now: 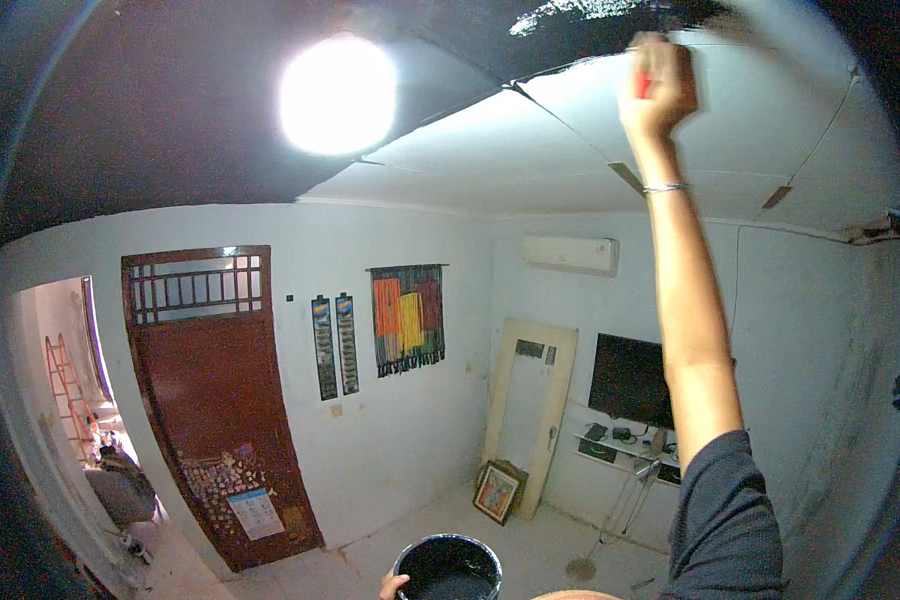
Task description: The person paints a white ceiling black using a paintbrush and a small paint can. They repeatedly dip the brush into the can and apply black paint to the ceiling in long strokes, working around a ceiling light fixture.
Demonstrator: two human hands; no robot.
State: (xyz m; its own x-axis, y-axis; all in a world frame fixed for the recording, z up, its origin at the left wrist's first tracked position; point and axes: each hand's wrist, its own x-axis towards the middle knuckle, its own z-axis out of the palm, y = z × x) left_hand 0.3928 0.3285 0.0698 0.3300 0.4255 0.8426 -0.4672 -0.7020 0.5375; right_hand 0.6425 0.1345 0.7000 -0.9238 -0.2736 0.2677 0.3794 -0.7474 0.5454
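Your right hand (660,85) is clenched around a red tool (644,86) overhead; blur hides its working end. Just beside this grip, the ceiling's dark coating (440,60) meets its white surface (490,150). Your left hand (394,586), far below the right fist, appears to grasp the black bucket (448,552), which stands just to the right of its fingers; the rest of that hold is out of view. Handling: expect the tool to be light and rigid at the grip; hold it by the handle, clear of any wet end. Expect the bucket to weigh more if loaded, with a rim slippery wherever smeared. Support the bucket by rim and wall together, keeping its opening level
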